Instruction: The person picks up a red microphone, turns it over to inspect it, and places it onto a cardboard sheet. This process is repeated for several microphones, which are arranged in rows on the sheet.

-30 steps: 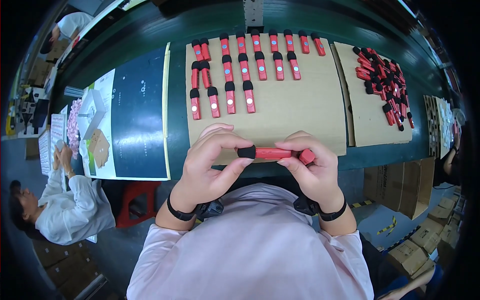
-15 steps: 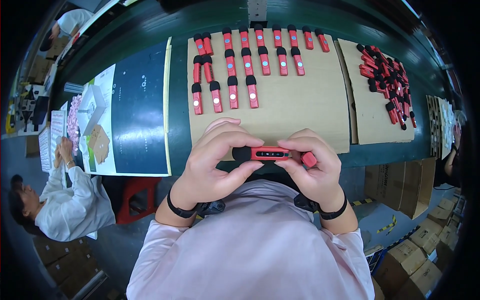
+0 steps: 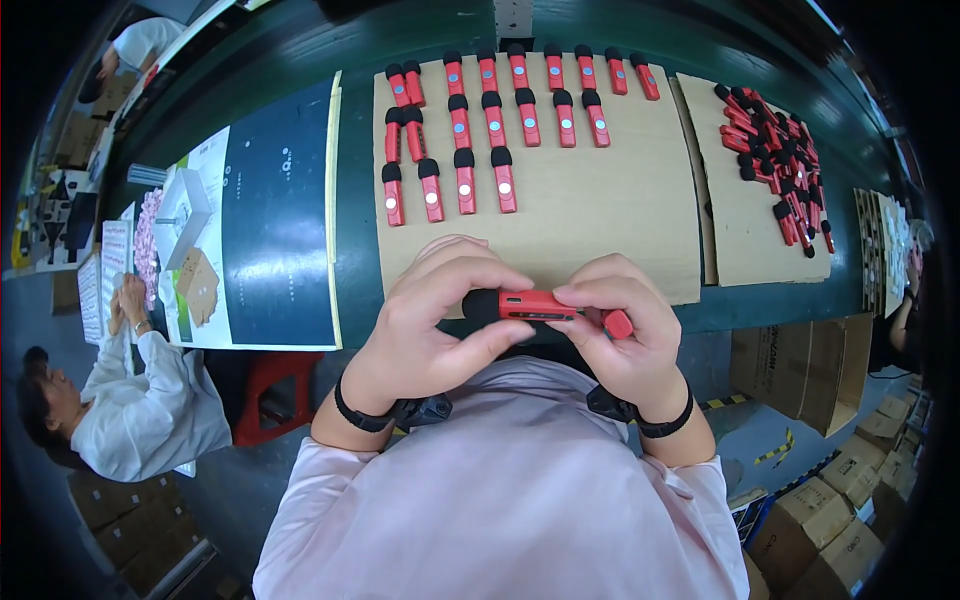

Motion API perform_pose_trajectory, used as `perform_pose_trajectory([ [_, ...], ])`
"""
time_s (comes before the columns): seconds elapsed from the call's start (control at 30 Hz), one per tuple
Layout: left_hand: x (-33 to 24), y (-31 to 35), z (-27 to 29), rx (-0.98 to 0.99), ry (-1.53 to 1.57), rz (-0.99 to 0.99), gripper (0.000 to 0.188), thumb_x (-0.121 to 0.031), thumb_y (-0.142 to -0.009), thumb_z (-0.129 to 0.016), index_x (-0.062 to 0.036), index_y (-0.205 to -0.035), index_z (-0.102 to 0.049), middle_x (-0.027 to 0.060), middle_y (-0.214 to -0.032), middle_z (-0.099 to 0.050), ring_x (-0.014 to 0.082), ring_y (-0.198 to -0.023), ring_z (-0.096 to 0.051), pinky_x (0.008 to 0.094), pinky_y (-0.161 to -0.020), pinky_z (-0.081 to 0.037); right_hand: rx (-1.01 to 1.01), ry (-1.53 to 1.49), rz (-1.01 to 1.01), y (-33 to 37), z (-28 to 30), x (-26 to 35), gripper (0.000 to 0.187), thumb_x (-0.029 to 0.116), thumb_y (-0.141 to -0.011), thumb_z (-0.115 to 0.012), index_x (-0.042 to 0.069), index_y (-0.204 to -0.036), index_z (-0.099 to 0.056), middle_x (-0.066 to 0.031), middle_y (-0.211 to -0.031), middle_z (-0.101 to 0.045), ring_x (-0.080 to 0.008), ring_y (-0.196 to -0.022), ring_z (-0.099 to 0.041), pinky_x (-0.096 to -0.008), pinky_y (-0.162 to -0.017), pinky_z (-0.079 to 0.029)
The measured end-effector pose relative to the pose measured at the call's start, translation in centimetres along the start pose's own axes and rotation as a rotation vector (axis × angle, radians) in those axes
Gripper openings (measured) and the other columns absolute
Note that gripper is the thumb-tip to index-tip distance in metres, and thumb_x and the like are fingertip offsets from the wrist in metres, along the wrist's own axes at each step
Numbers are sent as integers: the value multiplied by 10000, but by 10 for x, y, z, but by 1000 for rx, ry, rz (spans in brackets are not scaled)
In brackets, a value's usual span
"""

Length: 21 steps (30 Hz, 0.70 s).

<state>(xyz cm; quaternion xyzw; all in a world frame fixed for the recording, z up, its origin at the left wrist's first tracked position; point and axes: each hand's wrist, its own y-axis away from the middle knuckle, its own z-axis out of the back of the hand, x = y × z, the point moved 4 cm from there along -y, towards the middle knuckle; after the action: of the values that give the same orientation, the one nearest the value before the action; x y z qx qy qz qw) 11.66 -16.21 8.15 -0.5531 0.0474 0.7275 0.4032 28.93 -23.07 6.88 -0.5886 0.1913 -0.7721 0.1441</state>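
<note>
A small red microphone (image 3: 537, 304) with a black foam head is held level between my hands, above the near edge of the cardboard sheet. My left hand (image 3: 425, 315) pinches it by the foam head and the body beside it. My right hand (image 3: 635, 320) grips the other end between thumb and forefinger. A small red block-shaped piece (image 3: 617, 323), perhaps a cap, is tucked in the curled fingers of my right hand. Beyond my hands, several similar red microphones (image 3: 465, 180) lie in rows, many with a round pale disc on the body.
On the right, a second cardboard sheet (image 3: 745, 235) carries a loose heap of red microphones (image 3: 785, 160). A dark blue-green board (image 3: 280, 220) lies to the left. At far left a seated person (image 3: 150, 410) works with both hands. Cartons (image 3: 800, 375) stand at lower right.
The microphone has been rolled about its long axis, so its dark slotted panel now faces toward me and a plain red side with a small slot faces up. Both hands keep their grip.
</note>
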Motion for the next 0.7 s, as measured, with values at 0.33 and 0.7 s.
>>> perform_pose_trajectory([
  [0.33, 8, 11, 7, -41, 126, 164, 273, -46, -773, -738, 0, -1018, -628, 79, -928, -625, 175, -839, -587, 288, -763, -472, 45, 28, 46, 1, -4, -4, 279, -68, -761, -710, -1, -1003, -589, -109, -953, -577, -104, -657, -485, -217, -588, -392],
  [0.7, 55, 61, 59, -347, 267, 445, 272, 67, -811, -638, 19, -1075, -594, 63, -978, -610, 134, -910, -611, 261, -820, -492, -53, -128, -189, 12, -12, -19, 300, -46, -788, -642, -11, -1073, -553, -80, -899, -539, -108, -754, -445, -251, -671, -397],
])
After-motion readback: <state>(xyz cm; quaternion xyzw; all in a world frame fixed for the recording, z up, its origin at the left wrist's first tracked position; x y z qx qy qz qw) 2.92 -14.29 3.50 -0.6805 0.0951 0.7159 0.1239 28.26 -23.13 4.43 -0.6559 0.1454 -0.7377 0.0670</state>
